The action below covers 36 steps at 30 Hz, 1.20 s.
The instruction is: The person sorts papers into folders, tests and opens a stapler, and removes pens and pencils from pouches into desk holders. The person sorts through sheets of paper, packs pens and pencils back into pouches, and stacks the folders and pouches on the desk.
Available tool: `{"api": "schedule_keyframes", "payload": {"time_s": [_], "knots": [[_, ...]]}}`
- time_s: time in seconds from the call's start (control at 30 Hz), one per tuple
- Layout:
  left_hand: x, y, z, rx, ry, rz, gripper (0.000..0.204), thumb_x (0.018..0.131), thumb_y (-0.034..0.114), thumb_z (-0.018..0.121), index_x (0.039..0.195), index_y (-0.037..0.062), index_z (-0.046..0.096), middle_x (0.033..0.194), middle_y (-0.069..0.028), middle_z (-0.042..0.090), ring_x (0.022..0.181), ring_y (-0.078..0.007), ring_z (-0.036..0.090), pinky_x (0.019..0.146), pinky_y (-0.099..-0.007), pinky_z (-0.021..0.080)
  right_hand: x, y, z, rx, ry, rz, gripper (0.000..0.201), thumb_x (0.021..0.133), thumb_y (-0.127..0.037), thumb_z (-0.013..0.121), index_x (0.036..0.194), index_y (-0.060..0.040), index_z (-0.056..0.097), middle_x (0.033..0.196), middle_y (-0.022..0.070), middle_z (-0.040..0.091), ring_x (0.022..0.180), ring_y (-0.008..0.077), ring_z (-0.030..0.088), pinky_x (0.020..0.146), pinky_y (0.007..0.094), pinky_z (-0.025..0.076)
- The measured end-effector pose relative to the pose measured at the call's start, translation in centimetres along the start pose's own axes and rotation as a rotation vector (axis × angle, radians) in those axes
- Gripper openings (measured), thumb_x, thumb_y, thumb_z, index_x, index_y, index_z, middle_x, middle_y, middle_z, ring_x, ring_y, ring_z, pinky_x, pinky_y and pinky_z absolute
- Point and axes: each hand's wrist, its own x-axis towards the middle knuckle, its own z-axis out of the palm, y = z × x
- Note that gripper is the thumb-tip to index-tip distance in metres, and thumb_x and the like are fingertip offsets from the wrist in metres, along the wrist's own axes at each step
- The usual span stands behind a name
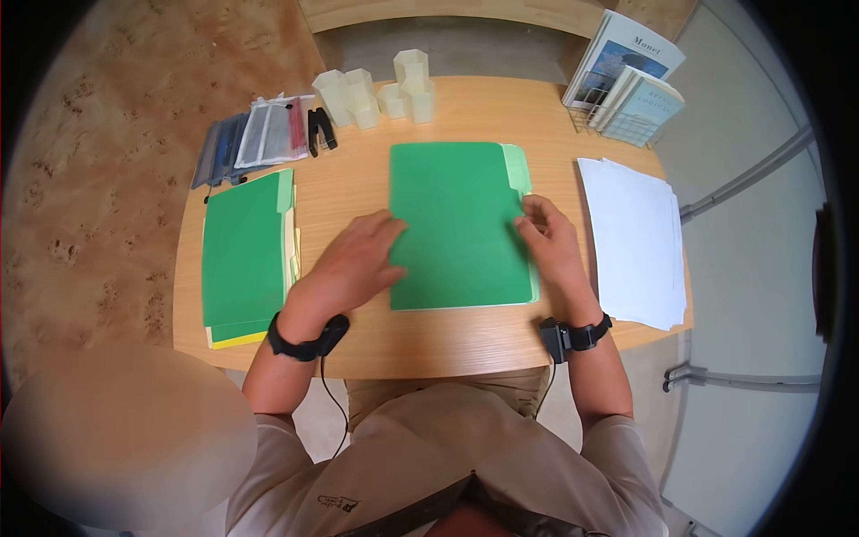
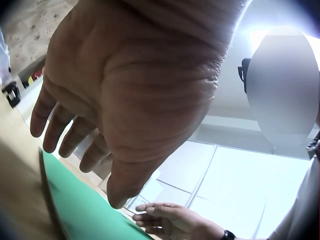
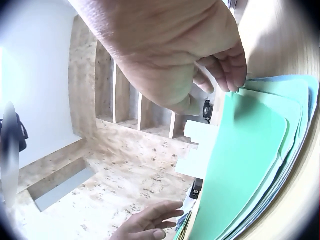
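Note:
A closed green folder lies in the middle of the wooden desk. My left hand rests flat on the folder's left edge with its fingers straight. In the left wrist view those fingers hang relaxed over the green folder. My right hand is at the folder's right edge, fingers curled, pinching the cover near the tab. In the right wrist view its fingertips sit on the edge of the top green sheet, and paler layers show beneath.
A stack of green and yellow folders lies at the left and a pile of white paper at the right. Pale hexagonal cups, zip pouches, a black stapler and a wire rack of books line the far edge.

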Motion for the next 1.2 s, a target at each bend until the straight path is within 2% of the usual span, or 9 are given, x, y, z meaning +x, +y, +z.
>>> {"api": "schedule_keyframes", "payload": {"time_s": [0.23, 0.33, 0.43, 0.5, 0.6, 0.7, 1.03, 1.13, 1.2], "knots": [[2.3, 0.8, 3.1, 0.021, -0.093, -0.037, 0.076, 0.081, 0.026, 0.081, 0.145, 0.0036, 0.047, 0.144, -0.0224, 0.05, 0.132, -0.0425, 0.047, 0.11, -0.0453, 0.043, 0.4, 0.3, 0.2, -0.152, -0.02, 0.081, 0.045, 0.091, -0.024, 0.073, 0.127, 0.0017, 0.062, 0.096, 0.0175, 0.069, 0.082, 0.023, 0.065, 0.074, 0.0351, 0.054], [2.3, 0.6, 3.4, 0.026, -0.074, -0.03, 0.077, 0.082, 0.03, 0.081, 0.146, 0.0045, 0.047, 0.143, -0.023, 0.05, 0.131, -0.0426, 0.047, 0.11, -0.0455, 0.043, 1.3, 1.2, 0.3, -0.154, 0.0, 0.109, 0.041, 0.093, -0.021, 0.07, 0.126, 0.0018, 0.062, 0.093, 0.0124, 0.07, 0.082, 0.0198, 0.065, 0.074, 0.0327, 0.053], [2.7, 0.3, 3.2, 0.006, -0.026, -0.024, 0.075, 0.084, 0.035, 0.079, 0.145, 0.0039, 0.048, 0.14, -0.0233, 0.054, 0.13, -0.0431, 0.049, 0.108, -0.0464, 0.044, 1.9, 0.9, 0.1, 0.13, 0.03, 0.109, 0.034, 0.097, -0.016, 0.066, 0.126, 0.0013, 0.063, 0.09, 0.0048, 0.069, 0.079, 0.0129, 0.063, 0.072, 0.028, 0.052], [3.0, 0.4, 2.7, -0.058, -0.029, -0.037, 0.072, 0.087, 0.039, 0.076, 0.143, 0.0023, 0.05, 0.136, -0.0236, 0.059, 0.127, -0.043, 0.052, 0.107, -0.0469, 0.044, 1.8, -1.5, -0.1, 0.443, 0.038, 0.259, 0.028, 0.1, -0.01, 0.061, 0.126, 0.0003, 0.063, 0.091, -0.0012, 0.066, 0.075, 0.0067, 0.059, 0.07, 0.0236, 0.048], [3.3, 0.5, 2.6, -0.085, 0.002, -0.04, 0.068, 0.089, 0.041, 0.075, 0.139, -0.0002, 0.055, 0.133, -0.0235, 0.063, 0.125, -0.0422, 0.055, 0.107, -0.0472, 0.045, 1.9, -1.6, 0.0, 0.522, -0.092, 0.259, 0.027, 0.101, -0.007, 0.058, 0.127, -0.0004, 0.063, 0.089, -0.0016, 0.066, 0.073, 0.0049, 0.056, 0.067, 0.0218, 0.046], [3.3, 0.6, 2.3, -0.096, 0.011, -0.04, 0.064, 0.091, 0.043, 0.073, 0.135, -0.0015, 0.058, 0.131, -0.0235, 0.064, 0.124, -0.0415, 0.056, 0.106, -0.0471, 0.045, 1.2, -3.6, 0.6, 0.415, 0.029, 0.154, 0.028, 0.101, -0.004, 0.057, 0.128, 0.0002, 0.063, 0.084, -0.0028, 0.064, 0.071, 0.0036, 0.055, 0.065, 0.0204, 0.044], [3.5, 0.2, 2.9, -0.077, 0.054, -0.006, 0.063, 0.091, 0.047, 0.072, 0.13, -0.0015, 0.062, 0.128, -0.0232, 0.065, 0.122, -0.041, 0.058, 0.105, -0.0467, 0.046, 1.5, 0.6, 0.0, 0.487, -0.065, 0.214, 0.033, 0.097, -0.005, 0.064, 0.129, 0.0011, 0.064, 0.082, -0.0068, 0.058, 0.072, 0.0023, 0.051, 0.066, 0.0184, 0.043], [3.5, 0.2, 3.0, -0.079, 0.067, -0.02, 0.062, 0.092, 0.048, 0.071, 0.128, -0.0014, 0.063, 0.124, -0.023, 0.067, 0.118, -0.0407, 0.06, 0.102, -0.0469, 0.047, 1.5, 0.6, 0.5, 0.396, -0.08, 0.151, 0.034, 0.095, -0.012, 0.069, 0.127, 0.0003, 0.065, 0.089, 0.0006, 0.063, 0.076, 0.0101, 0.057, 0.07, 0.0233, 0.048], [3.5, 0.0, 3.2, -0.083, 0.082, -0.012, 0.057, 0.092, 0.046, 0.071, 0.125, -0.0002, 0.064, 0.117, -0.0228, 0.069, 0.111, -0.0405, 0.063, 0.096, -0.0469, 0.049, 0.8, -1.7, 0.6, -0.441, 0.134, -0.403, 0.038, 0.094, -0.019, 0.072, 0.127, -0.0019, 0.066, 0.099, 0.0113, 0.067, 0.085, 0.023, 0.062, 0.077, 0.0315, 0.053]]}}
